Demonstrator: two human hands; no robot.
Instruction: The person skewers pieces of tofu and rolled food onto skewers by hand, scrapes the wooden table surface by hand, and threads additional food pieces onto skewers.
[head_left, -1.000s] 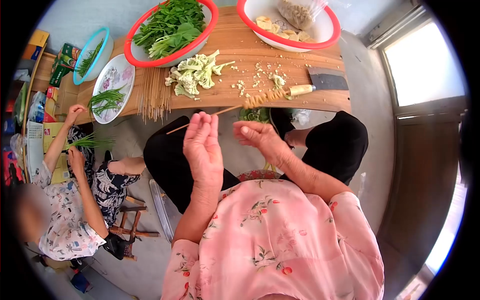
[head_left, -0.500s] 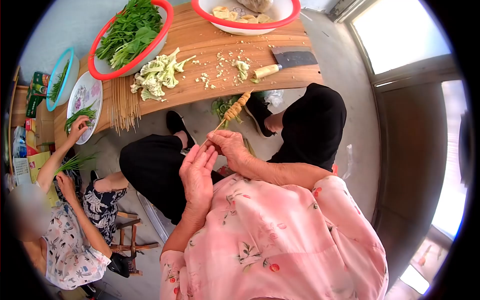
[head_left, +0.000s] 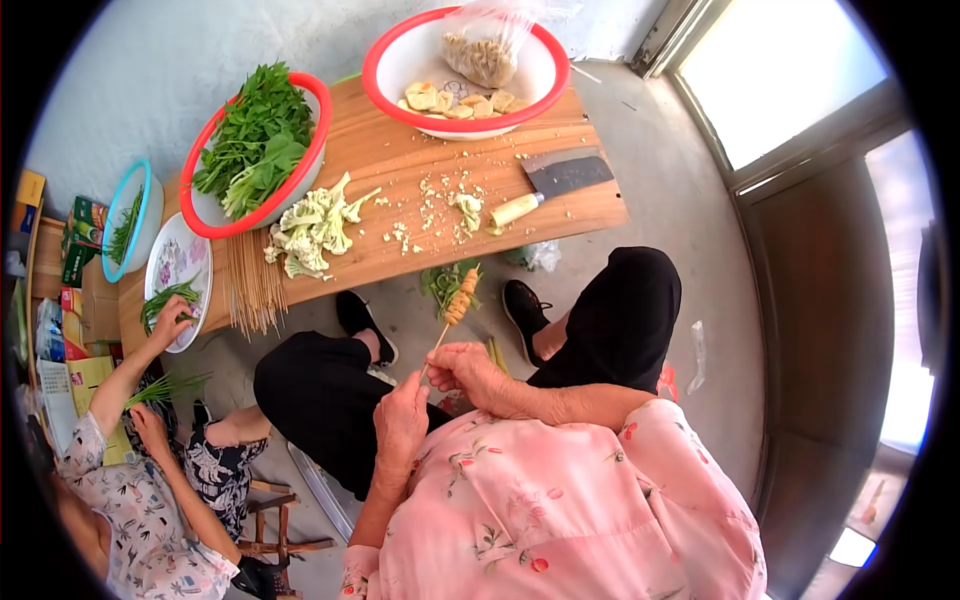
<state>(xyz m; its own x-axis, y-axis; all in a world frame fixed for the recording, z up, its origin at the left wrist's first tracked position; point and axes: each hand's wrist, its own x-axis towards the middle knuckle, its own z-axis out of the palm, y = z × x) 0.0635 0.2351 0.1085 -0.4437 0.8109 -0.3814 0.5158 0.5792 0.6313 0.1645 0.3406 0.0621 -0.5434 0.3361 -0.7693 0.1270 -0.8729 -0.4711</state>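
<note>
Left hand and right hand both pinch a thin wooden skewer. Its far end carries golden-brown spiral food.

Lower end of skewer invisible among fingers.

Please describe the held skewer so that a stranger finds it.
Before the wooden table, find the left hand and right hand near a pink shirt. The skewer they hold carries tan food near its tip; the table's piled skewers look bare.
</note>
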